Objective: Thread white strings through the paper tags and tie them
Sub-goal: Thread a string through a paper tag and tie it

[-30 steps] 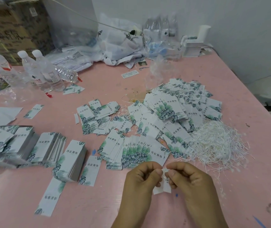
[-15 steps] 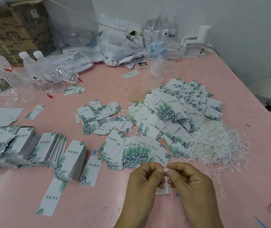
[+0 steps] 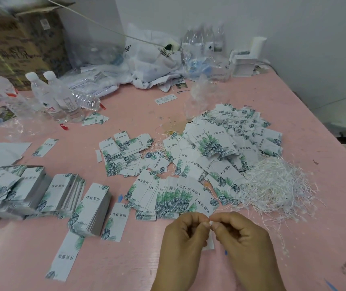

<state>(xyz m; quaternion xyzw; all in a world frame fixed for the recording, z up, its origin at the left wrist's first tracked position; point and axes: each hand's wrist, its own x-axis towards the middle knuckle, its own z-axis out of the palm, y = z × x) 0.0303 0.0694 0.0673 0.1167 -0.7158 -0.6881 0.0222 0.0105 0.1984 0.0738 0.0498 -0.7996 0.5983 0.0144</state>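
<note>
One head-worn view looks forward and down across the pink table (image 3: pixel 126 259), close above both hands at 6 o'clock, the wall at 12.

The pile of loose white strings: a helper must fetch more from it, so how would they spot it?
On the pink table, look right of the spread of leaf-printed paper tags. The pile of loose white strings lies there, the only tangled, unprinted heap.

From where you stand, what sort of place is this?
Probably a small garment-tag packing workroom: a pink table strewn with printed paper tags, a heap of white strings, neat stacks of tags, and a cardboard box at the back.
</note>
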